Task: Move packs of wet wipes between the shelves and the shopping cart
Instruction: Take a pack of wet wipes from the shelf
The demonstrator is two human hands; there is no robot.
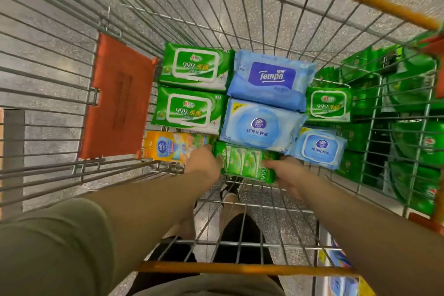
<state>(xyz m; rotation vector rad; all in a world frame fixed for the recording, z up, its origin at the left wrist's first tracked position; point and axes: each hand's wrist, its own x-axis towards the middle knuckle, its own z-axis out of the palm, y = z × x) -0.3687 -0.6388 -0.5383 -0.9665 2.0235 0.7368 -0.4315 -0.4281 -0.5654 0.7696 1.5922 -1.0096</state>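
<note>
Both hands, left (204,163) and right (287,172), grip the green pack (245,164) by its ends at the cart (240,268) floor's open near edge.

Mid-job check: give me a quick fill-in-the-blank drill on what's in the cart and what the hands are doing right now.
1. Both hands, left hand and right hand, grip one ____ pack of wipes.
2. The pack marked Tempo is coloured ____.
3. The yellow pack lies beside the ____ hand.
4. The cart handle is ____.

Missing words: green; blue; left; orange
</note>
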